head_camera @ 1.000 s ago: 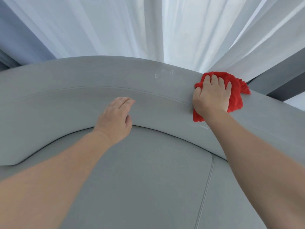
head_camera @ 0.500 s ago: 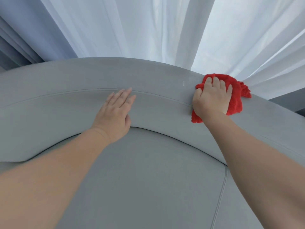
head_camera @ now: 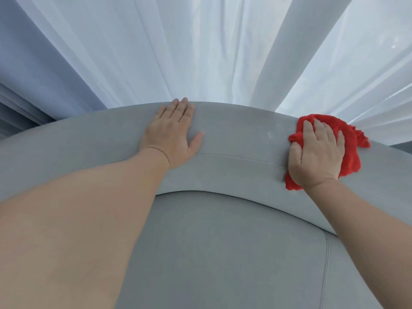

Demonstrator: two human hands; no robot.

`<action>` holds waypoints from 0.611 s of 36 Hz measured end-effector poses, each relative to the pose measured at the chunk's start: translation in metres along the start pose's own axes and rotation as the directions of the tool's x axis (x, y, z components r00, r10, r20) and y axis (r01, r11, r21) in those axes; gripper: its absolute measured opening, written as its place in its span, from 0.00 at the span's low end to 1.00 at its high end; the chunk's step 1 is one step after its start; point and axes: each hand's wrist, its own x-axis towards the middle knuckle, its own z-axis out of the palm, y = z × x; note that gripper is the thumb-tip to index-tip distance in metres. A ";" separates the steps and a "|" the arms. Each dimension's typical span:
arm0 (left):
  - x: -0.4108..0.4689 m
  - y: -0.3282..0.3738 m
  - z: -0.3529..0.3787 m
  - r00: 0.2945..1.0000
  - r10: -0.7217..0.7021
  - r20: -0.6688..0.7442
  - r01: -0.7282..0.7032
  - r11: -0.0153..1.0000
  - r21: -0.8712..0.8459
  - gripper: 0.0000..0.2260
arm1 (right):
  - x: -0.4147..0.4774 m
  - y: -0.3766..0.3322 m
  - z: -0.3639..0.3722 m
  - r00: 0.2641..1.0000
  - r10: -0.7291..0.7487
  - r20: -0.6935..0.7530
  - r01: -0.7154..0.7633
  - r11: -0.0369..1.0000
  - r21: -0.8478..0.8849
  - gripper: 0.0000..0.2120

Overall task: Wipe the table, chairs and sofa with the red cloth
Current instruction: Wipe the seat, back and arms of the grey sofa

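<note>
While left hand [head_camera: 172,136] lies flat on sofa [head_camera: 236,128], flat right hand [head_camera: 317,155] presses red cloth [head_camera: 351,159].

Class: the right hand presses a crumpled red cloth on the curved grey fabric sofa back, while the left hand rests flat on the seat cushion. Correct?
No. The head view shows the left hand flat on the curved grey fabric sofa back, not the seat cushion; the right hand presses the crumpled red cloth there.
</note>
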 end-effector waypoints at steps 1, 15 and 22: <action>0.000 -0.001 -0.001 1.000 -0.004 -0.001 0.004 1.000 0.001 0.38 | 0.000 0.000 -0.001 1.000 -0.001 0.001 0.001 1.000 0.003 0.35; -0.041 -0.039 -0.017 0.999 -0.048 -0.006 0.047 0.998 -0.046 0.37 | -0.002 -0.003 -0.006 1.000 0.007 0.000 -0.007 0.999 0.048 0.35; -0.102 -0.135 -0.011 0.974 -0.223 0.048 0.217 0.971 0.099 0.38 | -0.002 -0.007 -0.012 0.998 0.034 0.057 -0.036 0.999 0.025 0.36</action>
